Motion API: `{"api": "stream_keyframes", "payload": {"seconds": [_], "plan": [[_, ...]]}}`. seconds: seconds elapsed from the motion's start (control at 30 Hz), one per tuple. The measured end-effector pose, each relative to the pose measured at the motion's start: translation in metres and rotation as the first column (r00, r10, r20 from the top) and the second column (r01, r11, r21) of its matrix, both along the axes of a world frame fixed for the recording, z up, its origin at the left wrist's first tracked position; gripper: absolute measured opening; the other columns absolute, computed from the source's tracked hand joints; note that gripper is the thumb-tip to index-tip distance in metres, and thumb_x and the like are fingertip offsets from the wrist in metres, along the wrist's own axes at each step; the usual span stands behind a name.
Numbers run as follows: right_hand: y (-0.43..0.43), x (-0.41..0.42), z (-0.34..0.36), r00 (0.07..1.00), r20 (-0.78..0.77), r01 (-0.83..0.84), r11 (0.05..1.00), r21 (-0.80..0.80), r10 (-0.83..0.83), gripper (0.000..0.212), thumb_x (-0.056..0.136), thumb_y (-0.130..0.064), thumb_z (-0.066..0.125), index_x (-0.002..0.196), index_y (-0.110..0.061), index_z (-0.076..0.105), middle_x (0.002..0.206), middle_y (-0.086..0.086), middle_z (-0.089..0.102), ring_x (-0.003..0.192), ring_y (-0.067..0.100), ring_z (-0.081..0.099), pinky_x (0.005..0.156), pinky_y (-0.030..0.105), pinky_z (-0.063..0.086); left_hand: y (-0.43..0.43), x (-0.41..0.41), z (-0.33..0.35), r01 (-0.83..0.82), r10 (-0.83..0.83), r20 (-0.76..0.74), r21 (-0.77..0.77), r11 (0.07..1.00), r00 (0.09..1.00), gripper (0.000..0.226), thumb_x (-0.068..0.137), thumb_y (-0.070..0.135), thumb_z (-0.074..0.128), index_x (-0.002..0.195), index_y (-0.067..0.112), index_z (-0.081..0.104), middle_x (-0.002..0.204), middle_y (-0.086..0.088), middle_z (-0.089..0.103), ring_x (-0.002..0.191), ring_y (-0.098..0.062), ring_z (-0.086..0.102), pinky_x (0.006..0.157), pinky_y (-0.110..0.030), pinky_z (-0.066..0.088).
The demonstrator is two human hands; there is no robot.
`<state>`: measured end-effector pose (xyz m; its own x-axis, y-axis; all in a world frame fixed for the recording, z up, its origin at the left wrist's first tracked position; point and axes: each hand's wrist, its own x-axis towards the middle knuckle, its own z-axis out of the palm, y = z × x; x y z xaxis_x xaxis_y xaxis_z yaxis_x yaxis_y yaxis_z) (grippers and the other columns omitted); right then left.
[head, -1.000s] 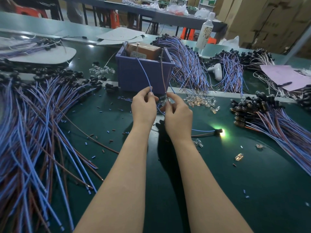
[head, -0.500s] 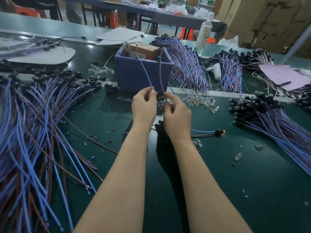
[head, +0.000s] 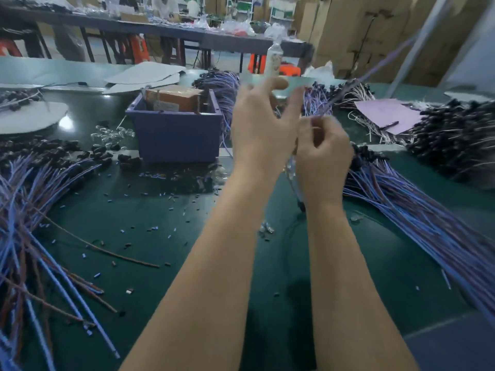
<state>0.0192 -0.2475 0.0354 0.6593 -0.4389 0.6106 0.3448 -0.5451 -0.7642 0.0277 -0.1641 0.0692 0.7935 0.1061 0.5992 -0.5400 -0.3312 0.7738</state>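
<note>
left hand (head: 257,129) spread open, empty; right hand (head: 324,153) pinches a blurred blue wire (head: 375,68); cardboard box (head: 176,99) label unreadable.

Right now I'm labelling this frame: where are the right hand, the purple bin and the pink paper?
right hand (head: 324,153): head view, back of the hand.
purple bin (head: 179,137): head view, front wall.
pink paper (head: 385,113): head view, middle of the sheet.

Person's limbs, seen from the head camera. The left hand (head: 258,129) and right hand (head: 325,156) are bare. The left forearm (head: 214,263) and right forearm (head: 342,277) are bare along their whole visible length, smooth and slender, narrowing towards the wrists. Knuckle folds show on the right hand; the left hand's fingertips are blurred.
</note>
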Motion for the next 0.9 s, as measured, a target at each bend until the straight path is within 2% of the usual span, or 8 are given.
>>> {"api": "stream_keyframes", "payload": {"seconds": [0.07, 0.13, 0.2, 0.3, 0.4, 0.6, 0.8, 0.9], "plan": [[-0.024, -0.004, 0.003, 0.992, 0.051, 0.103, 0.969, 0.227, -0.118, 0.021, 0.096, -0.020, 0.052, 0.083, -0.007, 0.062, 0.071, 0.002, 0.064, 0.064, 0.010, 0.064, 0.064, 0.026, 0.053, -0.024, 0.000, -0.017, 0.013, -0.001, -0.208, 0.057, 0.998, 0.978, 0.033, 0.099, 0.038, 0.044, 0.109, 0.013, 0.063, 0.082, 0.001, 0.063, 0.073, -0.012, 0.058, 0.062, -0.015, 0.039], [-0.048, -0.009, 0.000, 0.978, 0.104, 0.104, 0.860, 0.499, -0.179, 0.025, 0.096, -0.017, 0.051, 0.073, -0.011, 0.059, 0.059, -0.004, 0.063, 0.050, 0.006, 0.060, 0.053, 0.020, 0.051, -0.057, -0.002, -0.036, 0.254, -0.253, -0.431, -0.056, 0.966, 0.866, 0.032, 0.100, 0.038, 0.039, 0.098, 0.015, 0.061, 0.083, -0.012, 0.068, 0.076, -0.021, 0.065, 0.063, -0.028, 0.048], [-0.065, -0.015, -0.005, 0.967, 0.141, 0.063, 0.733, 0.677, -0.213, 0.030, 0.096, -0.015, 0.051, 0.067, -0.013, 0.055, 0.048, -0.007, 0.061, 0.042, 0.006, 0.057, 0.047, 0.019, 0.048, -0.087, -0.003, -0.048, 0.353, -0.473, -0.466, -0.323, 0.878, 0.748, 0.029, 0.101, 0.028, 0.041, 0.078, 0.019, 0.057, 0.069, -0.011, 0.065, 0.054, -0.015, 0.062, 0.050, -0.022, 0.047], [-0.097, -0.026, -0.021, 0.952, 0.162, 0.012, 0.559, 0.829, -0.260, 0.030, 0.098, -0.015, 0.049, 0.068, -0.010, 0.055, 0.047, -0.006, 0.062, 0.041, 0.006, 0.057, 0.046, 0.019, 0.048, -0.131, 0.007, -0.056, 0.321, -0.512, -0.424, -0.445, 0.836, 0.747, 0.024, 0.097, 0.012, 0.048, 0.075, 0.017, 0.058, 0.074, -0.008, 0.063, 0.066, -0.019, 0.061, 0.075, -0.037, 0.056], [-0.131, -0.035, -0.044, 0.956, 0.063, 0.072, 0.440, 0.895, -0.285, 0.033, 0.099, -0.019, 0.047, 0.069, -0.007, 0.055, 0.048, -0.004, 0.063, 0.044, 0.008, 0.060, 0.045, 0.020, 0.049, -0.173, 0.014, -0.062, 0.376, -0.482, -0.433, -0.310, 0.873, 0.762, 0.013, 0.093, 0.006, 0.053, 0.085, 0.012, 0.062, 0.075, -0.008, 0.066, 0.071, -0.024, 0.064, 0.086, -0.046, 0.054], [-0.163, -0.034, -0.079, 0.970, -0.224, 0.241, 0.402, 0.883, -0.090, 0.036, 0.100, -0.023, 0.045, 0.069, -0.009, 0.056, 0.044, -0.005, 0.061, 0.039, 0.006, 0.058, 0.040, 0.016, 0.046, -0.213, 0.026, -0.102, 0.415, -0.251, -0.507, 0.239, 0.878, 0.824, 0.015, 0.092, 0.019, 0.058, 0.105, 0.013, 0.058, 0.104, -0.010, 0.065, 0.093, -0.027, 0.059, 0.073, -0.028, 0.040], [-0.167, -0.019, -0.081, 0.981, -0.193, 0.192, 0.334, 0.923, -0.031, 0.020, 0.097, -0.011, 0.045, 0.082, -0.007, 0.058, 0.084, 0.006, 0.064, 0.079, 0.014, 0.064, 0.079, 0.026, 0.055, -0.215, 0.044, -0.113, 0.404, -0.201, -0.537, 0.292, 0.867, 0.819, 0.003, 0.091, 0.019, 0.057, 0.093, 0.016, 0.057, 0.102, -0.009, 0.066, 0.096, -0.028, 0.060, 0.077, -0.032, 0.045], [-0.160, -0.019, -0.076, 0.985, -0.173, 0.170, 0.323, 0.931, -0.020, 0.016, 0.097, -0.009, 0.045, 0.090, -0.003, 0.058, 0.089, 0.007, 0.063, 0.083, 0.015, 0.063, 0.081, 0.026, 0.054, -0.209, 0.045, -0.113, 0.406, -0.231, -0.551, 0.218, 0.888, 0.802, 0.005, 0.090, 0.021, 0.057, 0.092, 0.017, 0.059, 0.099, -0.008, 0.067, 0.093, -0.026, 0.061, 0.079, -0.031, 0.048]]}}
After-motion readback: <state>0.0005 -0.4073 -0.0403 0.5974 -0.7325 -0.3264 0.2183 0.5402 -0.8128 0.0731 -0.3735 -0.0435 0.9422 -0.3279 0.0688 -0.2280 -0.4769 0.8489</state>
